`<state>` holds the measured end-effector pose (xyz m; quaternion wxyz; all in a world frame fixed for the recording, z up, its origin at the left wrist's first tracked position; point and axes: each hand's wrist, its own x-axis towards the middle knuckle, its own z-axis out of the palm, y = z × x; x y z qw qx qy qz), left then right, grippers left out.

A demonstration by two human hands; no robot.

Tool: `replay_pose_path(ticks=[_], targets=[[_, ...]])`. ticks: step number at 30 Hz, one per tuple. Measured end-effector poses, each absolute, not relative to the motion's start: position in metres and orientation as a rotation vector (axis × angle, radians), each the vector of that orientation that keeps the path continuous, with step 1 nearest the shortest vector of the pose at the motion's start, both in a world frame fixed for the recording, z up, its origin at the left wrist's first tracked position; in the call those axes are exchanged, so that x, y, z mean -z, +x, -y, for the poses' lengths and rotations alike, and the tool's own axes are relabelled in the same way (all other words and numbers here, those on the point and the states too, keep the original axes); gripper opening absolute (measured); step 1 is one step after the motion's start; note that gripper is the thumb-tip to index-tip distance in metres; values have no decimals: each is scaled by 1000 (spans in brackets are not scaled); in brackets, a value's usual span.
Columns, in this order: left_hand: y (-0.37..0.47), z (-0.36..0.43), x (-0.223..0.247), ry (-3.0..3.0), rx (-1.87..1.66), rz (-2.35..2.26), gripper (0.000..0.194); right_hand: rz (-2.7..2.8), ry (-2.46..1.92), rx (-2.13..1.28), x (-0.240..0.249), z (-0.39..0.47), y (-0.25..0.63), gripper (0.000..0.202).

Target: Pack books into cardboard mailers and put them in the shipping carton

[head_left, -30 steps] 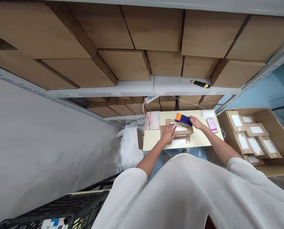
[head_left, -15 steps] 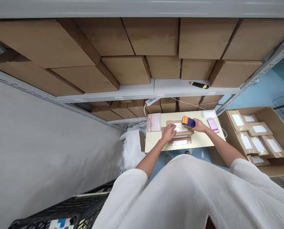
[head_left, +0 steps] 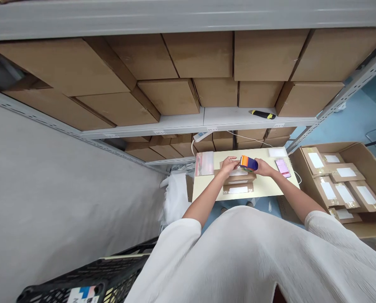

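Note:
My right hand is closed round a blue and orange tape dispenser, held above a small cardboard box. A white label lies on the box's top, partly covered by my hands and the dispenser. My left hand is over the box's left side, fingers apart and stretched towards the dispenser's orange front end. Whether its fingertips touch the tape is too small to tell. A second labelled small box lies at the near edge of the pale yellow table.
On the table are a clear plastic-covered stack, a phone and a white pad. A large carton of labelled boxes stands right. Shelves of cartons rise ahead, with a box cutter. A black crate is lower left.
My left hand has lifted off the box's top and moved up towards the dispenser's front. My right hand keeps the tape dispenser in about the same place. The view has tilted slightly.

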<state>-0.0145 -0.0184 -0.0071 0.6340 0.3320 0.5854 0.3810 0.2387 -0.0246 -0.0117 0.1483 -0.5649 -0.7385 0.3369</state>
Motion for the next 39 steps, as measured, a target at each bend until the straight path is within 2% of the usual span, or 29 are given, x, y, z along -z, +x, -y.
replay_pose_path(ticks=[7,13,18,25,29,39], targets=[[-27,21,12,844,-986,-1435,51,2123,-1604,-1074,-2,24,234,47],[-42,32,19,763,-1055,-1480,55,2271,-1547,-1103,-13,16,223,38],[-49,40,30,713,-1100,-1486,57,2404,-1486,-1089,-17,9,210,45],[-105,40,48,629,-1222,-1588,52,2661,-1530,-914,-31,0,203,33],[-133,40,64,613,-1192,-1582,50,2740,-1592,-854,-35,-3,202,37],[-130,54,123,552,-1229,-1553,43,2859,-1583,-695,-42,-1,176,39]])
